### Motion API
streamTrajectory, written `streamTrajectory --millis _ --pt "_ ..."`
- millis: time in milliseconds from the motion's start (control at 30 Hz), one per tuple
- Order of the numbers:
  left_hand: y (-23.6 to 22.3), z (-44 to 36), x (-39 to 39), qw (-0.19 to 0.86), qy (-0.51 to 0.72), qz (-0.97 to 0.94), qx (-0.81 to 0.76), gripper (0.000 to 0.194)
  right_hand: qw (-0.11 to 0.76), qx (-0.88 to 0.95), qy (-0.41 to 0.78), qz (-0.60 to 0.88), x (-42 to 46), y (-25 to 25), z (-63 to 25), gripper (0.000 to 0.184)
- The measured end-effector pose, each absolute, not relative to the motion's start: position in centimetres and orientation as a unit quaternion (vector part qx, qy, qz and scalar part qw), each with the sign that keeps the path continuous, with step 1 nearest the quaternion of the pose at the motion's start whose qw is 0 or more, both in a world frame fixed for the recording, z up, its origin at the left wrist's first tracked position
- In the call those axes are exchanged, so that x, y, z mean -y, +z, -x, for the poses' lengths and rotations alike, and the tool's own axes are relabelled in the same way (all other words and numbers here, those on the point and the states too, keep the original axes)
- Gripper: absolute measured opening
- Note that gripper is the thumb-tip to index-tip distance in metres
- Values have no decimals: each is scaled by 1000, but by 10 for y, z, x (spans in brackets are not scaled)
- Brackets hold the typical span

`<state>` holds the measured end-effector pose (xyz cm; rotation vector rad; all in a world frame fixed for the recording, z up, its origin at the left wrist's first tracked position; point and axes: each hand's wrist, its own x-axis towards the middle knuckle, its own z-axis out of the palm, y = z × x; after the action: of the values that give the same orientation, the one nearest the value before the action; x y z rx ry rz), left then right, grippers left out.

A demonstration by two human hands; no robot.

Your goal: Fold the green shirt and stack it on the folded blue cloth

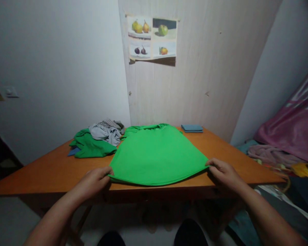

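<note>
A bright green T-shirt [156, 155] lies spread on the wooden table, its collar toward the wall and its hem toward me. My left hand [99, 177] pinches the left corner of the hem. At the right corner, my right hand [223, 172] grips the hem between thumb and fingers. The hem is lifted slightly at both corners and sags in the middle near the table's front edge. The sleeves at the far end are partly bunched.
On the table [53, 171], a crumpled pile holds a green garment [92, 147] and grey clothing [106, 131]. A folded blue cloth [192, 128] sits at the back right. Fruit pictures [152, 37] hang on the wall. Pink fabric [292, 126] and other items are at the right.
</note>
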<state>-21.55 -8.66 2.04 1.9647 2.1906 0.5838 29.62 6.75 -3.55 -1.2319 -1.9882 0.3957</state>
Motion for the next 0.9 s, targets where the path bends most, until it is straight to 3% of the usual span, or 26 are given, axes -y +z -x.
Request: streamTrajectory --millis 200,400,600,900 --pt "28 215 94 185 216 -672 -684 28 363 770 222 476 -58 -32 -303 19" --pt "30 211 95 246 206 -644 -695 44 288 796 309 433 -59 -24 -312 25" --pt "14 199 54 42 228 -685 -691 43 329 817 187 435 -77 -19 -278 27" --pt "-9 184 72 -87 137 -660 -733 40 217 859 72 458 -71 -33 -272 31"
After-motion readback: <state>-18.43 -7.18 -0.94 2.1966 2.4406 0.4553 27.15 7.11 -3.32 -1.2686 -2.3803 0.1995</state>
